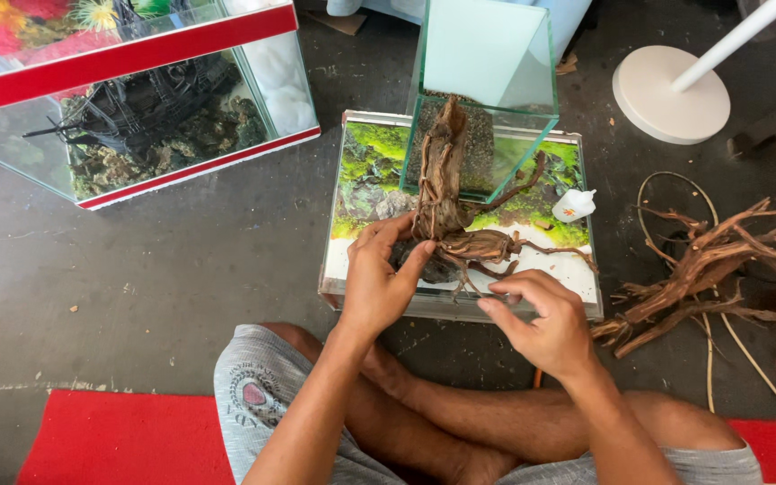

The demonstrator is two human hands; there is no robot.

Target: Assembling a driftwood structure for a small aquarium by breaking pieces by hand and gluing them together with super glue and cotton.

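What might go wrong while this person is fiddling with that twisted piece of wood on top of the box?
The driftwood stands tall on the flat box, steadied only by the left hand; it could tip toward the small glass tank beside it. The right hand works near thin roots that look easy to snap. The little white bottle lies close to the branches and might get knocked off.

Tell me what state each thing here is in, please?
Driftwood piece: upright on a flat box, steadied by the left hand.
Right hand: fingers pinched beside a thin root.
Small white bottle: lying on the box.
Small glass tank: open-topped.
Loose branches: lying on the floor.
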